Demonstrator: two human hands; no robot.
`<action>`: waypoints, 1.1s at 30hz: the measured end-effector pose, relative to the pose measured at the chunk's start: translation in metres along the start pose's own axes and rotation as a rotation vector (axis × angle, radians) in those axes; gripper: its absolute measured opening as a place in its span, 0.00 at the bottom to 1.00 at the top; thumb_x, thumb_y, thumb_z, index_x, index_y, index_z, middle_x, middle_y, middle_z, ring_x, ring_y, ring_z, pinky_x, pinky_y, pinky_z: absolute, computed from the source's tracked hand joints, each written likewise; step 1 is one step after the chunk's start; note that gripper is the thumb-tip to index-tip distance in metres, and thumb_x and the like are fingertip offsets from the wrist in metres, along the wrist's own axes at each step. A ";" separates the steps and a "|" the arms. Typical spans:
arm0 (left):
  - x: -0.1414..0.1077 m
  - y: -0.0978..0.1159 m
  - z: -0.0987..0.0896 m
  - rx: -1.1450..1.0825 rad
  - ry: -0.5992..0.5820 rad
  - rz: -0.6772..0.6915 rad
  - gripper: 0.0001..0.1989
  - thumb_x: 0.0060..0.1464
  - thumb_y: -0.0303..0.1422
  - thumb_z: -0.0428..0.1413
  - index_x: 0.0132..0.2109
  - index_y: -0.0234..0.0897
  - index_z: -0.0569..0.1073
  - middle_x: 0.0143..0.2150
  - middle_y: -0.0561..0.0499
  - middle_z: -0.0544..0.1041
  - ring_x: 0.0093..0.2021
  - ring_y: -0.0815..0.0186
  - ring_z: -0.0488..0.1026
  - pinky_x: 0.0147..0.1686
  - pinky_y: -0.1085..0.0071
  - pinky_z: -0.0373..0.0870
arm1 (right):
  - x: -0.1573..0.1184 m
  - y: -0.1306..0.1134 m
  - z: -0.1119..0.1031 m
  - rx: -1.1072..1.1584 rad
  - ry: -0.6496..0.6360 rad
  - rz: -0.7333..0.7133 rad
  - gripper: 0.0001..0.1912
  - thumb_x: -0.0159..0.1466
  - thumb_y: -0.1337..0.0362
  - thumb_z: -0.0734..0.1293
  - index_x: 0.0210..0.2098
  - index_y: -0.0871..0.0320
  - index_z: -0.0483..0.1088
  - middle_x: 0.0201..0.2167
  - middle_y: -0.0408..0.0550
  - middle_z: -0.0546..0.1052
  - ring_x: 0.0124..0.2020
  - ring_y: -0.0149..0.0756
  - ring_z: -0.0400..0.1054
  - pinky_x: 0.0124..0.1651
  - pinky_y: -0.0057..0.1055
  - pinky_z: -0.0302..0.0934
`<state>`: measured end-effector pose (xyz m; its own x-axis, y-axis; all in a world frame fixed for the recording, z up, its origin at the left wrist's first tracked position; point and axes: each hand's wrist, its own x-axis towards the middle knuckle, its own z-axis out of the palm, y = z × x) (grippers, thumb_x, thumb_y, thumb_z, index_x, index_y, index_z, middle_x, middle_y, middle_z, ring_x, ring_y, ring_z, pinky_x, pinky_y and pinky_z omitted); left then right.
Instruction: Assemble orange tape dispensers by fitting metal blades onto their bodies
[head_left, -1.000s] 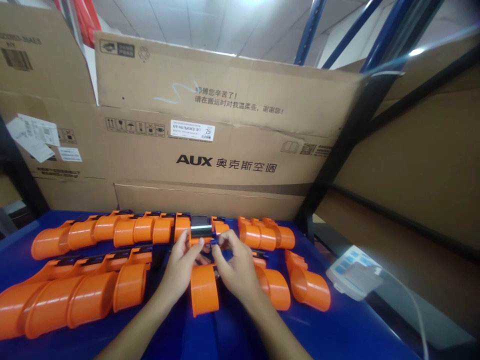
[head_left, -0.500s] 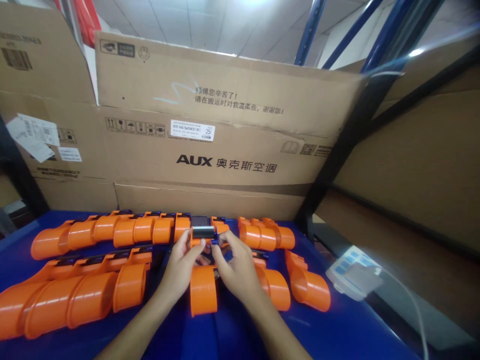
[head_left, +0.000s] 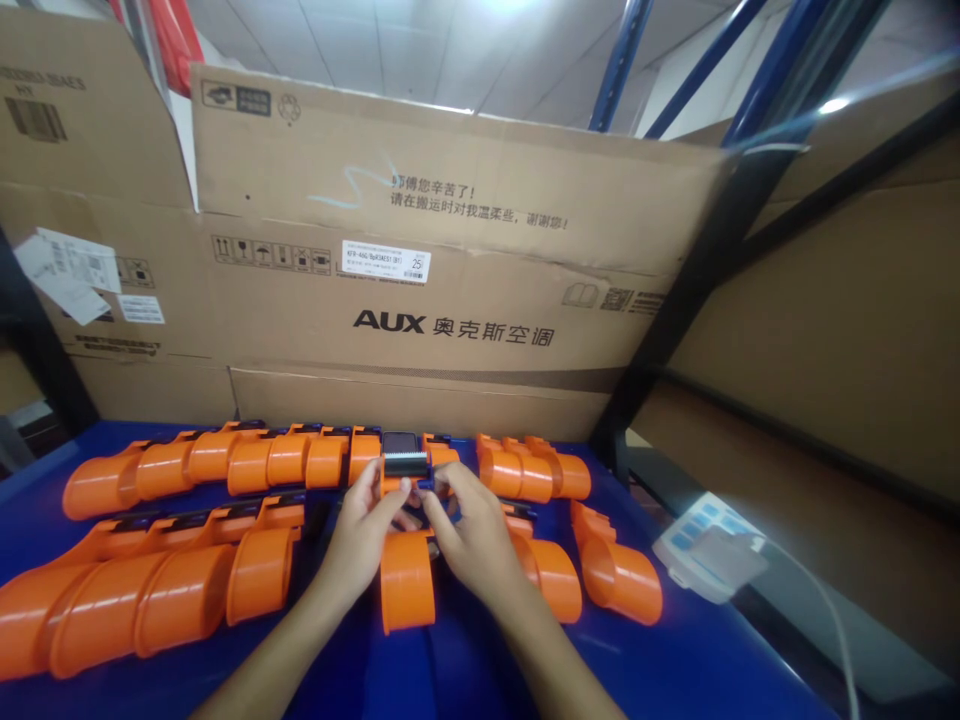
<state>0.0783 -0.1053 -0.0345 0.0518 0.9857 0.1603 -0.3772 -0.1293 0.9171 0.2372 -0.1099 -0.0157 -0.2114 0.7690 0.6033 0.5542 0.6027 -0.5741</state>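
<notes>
Both hands are closed on an orange tape dispenser with a black bar and a pale serrated blade (head_left: pixel 406 464). My left hand (head_left: pixel 366 520) grips its left side, thumb on the near face. My right hand (head_left: pixel 471 520) pinches a small dark blue part (head_left: pixel 426 483) at its right end; the fingertips are partly hidden. Just below the hands shows an orange drum (head_left: pixel 407 585); its join to the held piece is covered by the fingers.
Similar orange dispensers stand in rows on the blue surface, left (head_left: pixel 180 600) and right (head_left: pixel 619 580). A white and blue box (head_left: pixel 709 545) with a cable lies at the right edge. A large cardboard carton (head_left: pixel 450 250) walls the back; a dark rack post (head_left: pixel 667 310) slants at right.
The right fingers and the small blue part have shifted very slightly. Otherwise hands and dispenser hold the same place.
</notes>
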 end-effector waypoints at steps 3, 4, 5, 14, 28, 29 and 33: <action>-0.001 0.003 0.001 -0.144 0.033 -0.080 0.20 0.51 0.41 0.68 0.47 0.36 0.74 0.32 0.50 0.81 0.25 0.67 0.77 0.29 0.72 0.74 | 0.000 -0.004 -0.001 0.116 -0.009 0.035 0.06 0.70 0.63 0.64 0.36 0.53 0.64 0.36 0.46 0.73 0.37 0.39 0.69 0.41 0.33 0.62; -0.002 0.003 0.001 -0.212 0.046 -0.118 0.20 0.50 0.40 0.69 0.46 0.36 0.74 0.32 0.50 0.81 0.25 0.66 0.77 0.29 0.72 0.74 | 0.000 -0.005 0.000 0.180 -0.006 0.055 0.04 0.69 0.63 0.64 0.37 0.53 0.65 0.37 0.46 0.73 0.38 0.38 0.69 0.42 0.33 0.63; -0.003 0.004 0.001 -0.273 0.061 -0.156 0.19 0.48 0.39 0.70 0.44 0.36 0.75 0.31 0.50 0.81 0.26 0.65 0.78 0.30 0.72 0.75 | 0.000 -0.006 0.001 0.252 0.009 0.078 0.02 0.68 0.64 0.65 0.39 0.53 0.65 0.37 0.45 0.73 0.38 0.38 0.70 0.42 0.33 0.64; -0.008 0.001 0.001 -0.402 -0.107 -0.413 0.17 0.54 0.36 0.67 0.49 0.34 0.77 0.36 0.43 0.84 0.27 0.61 0.80 0.34 0.64 0.78 | 0.004 -0.006 0.000 0.765 0.150 0.405 0.16 0.65 0.52 0.69 0.50 0.49 0.67 0.37 0.42 0.74 0.40 0.39 0.72 0.44 0.33 0.66; -0.009 0.004 0.007 -0.268 -0.269 -0.313 0.29 0.50 0.33 0.71 0.59 0.36 0.76 0.55 0.38 0.81 0.47 0.53 0.82 0.48 0.64 0.76 | 0.005 -0.004 -0.002 0.886 0.065 0.496 0.21 0.61 0.50 0.74 0.48 0.49 0.66 0.36 0.41 0.77 0.38 0.38 0.72 0.41 0.32 0.64; -0.009 0.004 0.007 -0.260 -0.266 -0.290 0.28 0.49 0.33 0.71 0.57 0.35 0.77 0.55 0.38 0.81 0.50 0.53 0.81 0.52 0.64 0.75 | 0.005 -0.005 -0.001 0.875 0.070 0.494 0.22 0.61 0.50 0.74 0.48 0.49 0.65 0.37 0.42 0.78 0.38 0.38 0.72 0.42 0.32 0.64; -0.008 0.007 0.009 -0.233 -0.193 -0.221 0.23 0.53 0.37 0.69 0.55 0.35 0.79 0.56 0.39 0.80 0.58 0.54 0.76 0.60 0.64 0.69 | 0.005 -0.008 0.003 0.828 0.077 0.440 0.25 0.60 0.50 0.76 0.48 0.50 0.63 0.40 0.44 0.78 0.41 0.37 0.72 0.47 0.34 0.64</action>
<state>0.0831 -0.1154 -0.0262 0.3206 0.9456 0.0543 -0.5369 0.1342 0.8329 0.2292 -0.1106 -0.0093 -0.0492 0.9654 0.2559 -0.1837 0.2431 -0.9524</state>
